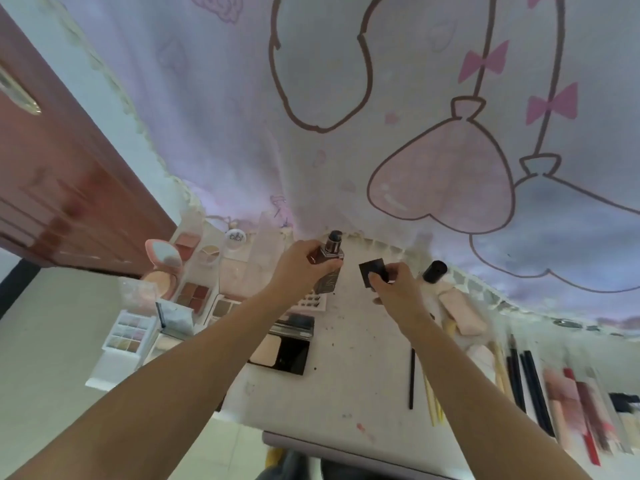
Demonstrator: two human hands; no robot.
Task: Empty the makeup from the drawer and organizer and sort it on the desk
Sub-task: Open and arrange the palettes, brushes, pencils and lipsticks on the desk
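Observation:
My left hand [300, 264] grips a squarish foundation bottle [329, 262] with a dark pump top, held above the back of the white desk [360, 355]. Its black square cap [373, 271] is off the bottle and pinched in my right hand [398, 289], just to the bottle's right. Open eyeshadow palettes [194, 294], a pink mirror compact [163, 265] and a black powder compact [282, 351] lie in a group on the desk's left part. Pencils and brushes [519, 375] lie in a row on the right.
A black-capped bottle [434, 271] stands right of my right hand. A thin black pencil [411, 379] lies alone mid-desk. A printed pink curtain [381, 116] hangs behind the desk, and a red-brown door [59, 188] stands at left. The desk's front edge runs near the frame bottom.

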